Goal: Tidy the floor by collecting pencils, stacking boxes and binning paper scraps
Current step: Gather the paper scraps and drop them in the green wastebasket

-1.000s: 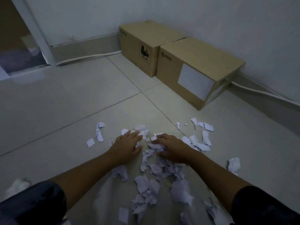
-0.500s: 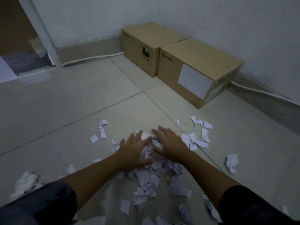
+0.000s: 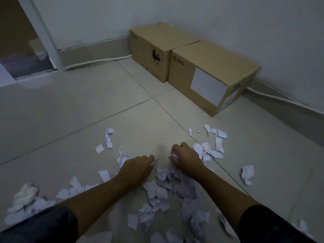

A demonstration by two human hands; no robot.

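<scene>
- Head view: we had flat, spread hands on the torn paper scraps (image 3: 163, 192) half a second earlier; now both were curled, raking scraps toward us.
- Right hand (image 3: 185, 159) gripped a white wad; left hand (image 3: 138, 165) pinched scraps at its fingertips.
- Scraps lay piled on the floor tiles (image 3: 87, 109) between our forearms; strays remained either side.
- Cardboard boxes (image 3: 201, 67) sat unstacked side by side at the wall. No bin visible.

Two boxes (image 3: 192, 67) sit side by side, touching, against the wall (image 3: 228, 18) in the upper right of the frame. Paper scraps (image 3: 175, 193) lie scattered on the floor (image 3: 87, 106) across the lower half, with a crumpled piece (image 3: 247, 174) apart at right.
</scene>
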